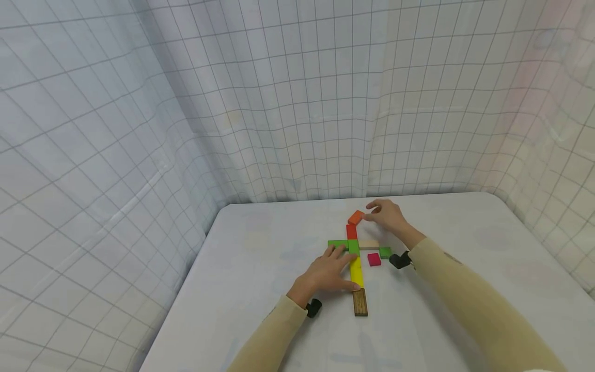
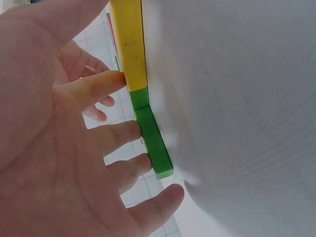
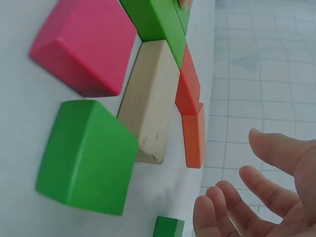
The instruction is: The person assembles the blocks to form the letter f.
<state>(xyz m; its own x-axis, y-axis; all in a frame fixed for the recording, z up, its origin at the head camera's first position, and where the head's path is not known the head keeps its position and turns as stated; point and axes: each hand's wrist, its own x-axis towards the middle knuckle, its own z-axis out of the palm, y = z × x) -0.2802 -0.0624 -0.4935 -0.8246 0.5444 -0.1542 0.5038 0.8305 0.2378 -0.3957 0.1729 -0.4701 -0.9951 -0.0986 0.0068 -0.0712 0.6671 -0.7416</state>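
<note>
My left hand [image 1: 326, 271] lies over the yellow block [image 1: 357, 276], fingers spread, its fingertips at the yellow block and the left green block [image 2: 154, 143]. The thumb tip is at the joint of the yellow block and the dark brown wooden block [image 1: 360, 304]. At the far end, my right hand [image 1: 389, 215] is beside a tilted orange block [image 1: 356, 217]; in the right wrist view its loosely bent fingers stand apart from it. The orange block meets the red block [image 1: 351, 232], which tops the central green block [image 1: 353, 246]. A pale wooden block [image 1: 369, 244] extends rightward.
A pink block [image 1: 374, 259] and a green block [image 1: 385, 252] lie right of the row. Another small green block [image 3: 169, 227] shows low in the right wrist view. White table [image 1: 251, 268] surrounds the blocks; gridded curtains [image 1: 302, 103] hang behind and at the sides.
</note>
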